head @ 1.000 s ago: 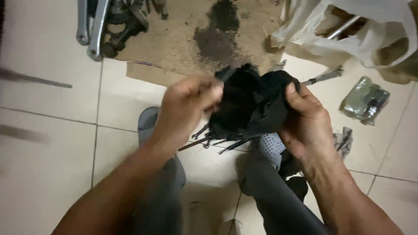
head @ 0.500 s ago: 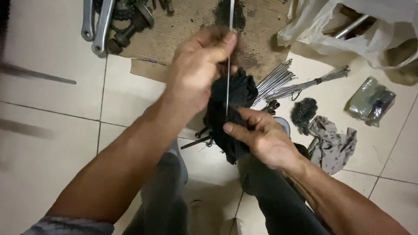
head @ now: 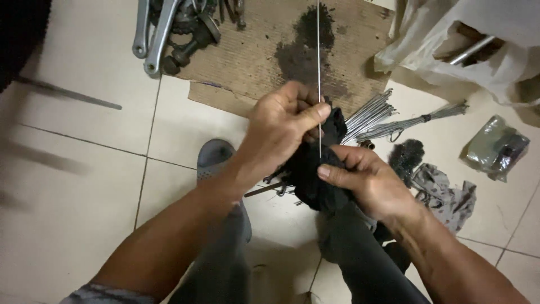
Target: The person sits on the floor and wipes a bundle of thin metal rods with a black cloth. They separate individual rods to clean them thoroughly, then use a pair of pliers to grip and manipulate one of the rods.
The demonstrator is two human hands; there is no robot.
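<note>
My left hand (head: 281,126) pinches a thin metal spoke (head: 318,50) that stands upright, its upper end running out of the top of the view. My right hand (head: 365,180) grips a black rag (head: 309,169) bunched around the spoke's lower end, thumb pressed on the cloth. Both hands meet over my knees, above a white tiled floor. Dark thin rods poke out from under the rag on its left side.
A bundle of loose spokes (head: 371,115) and a tied bundle (head: 427,121) lie to the right. Stained cardboard (head: 264,50) holds crank arms (head: 160,34). A white plastic bag (head: 478,39), grey rag (head: 444,194), dark brush-like tuft (head: 406,155), green packet (head: 498,146) and grey slipper (head: 216,157) surround me.
A second ago both hands were kneading the black rag. The left hand then lifted a spoke upright, and it now grips lower on it while the right hand holds the rag at its base.
</note>
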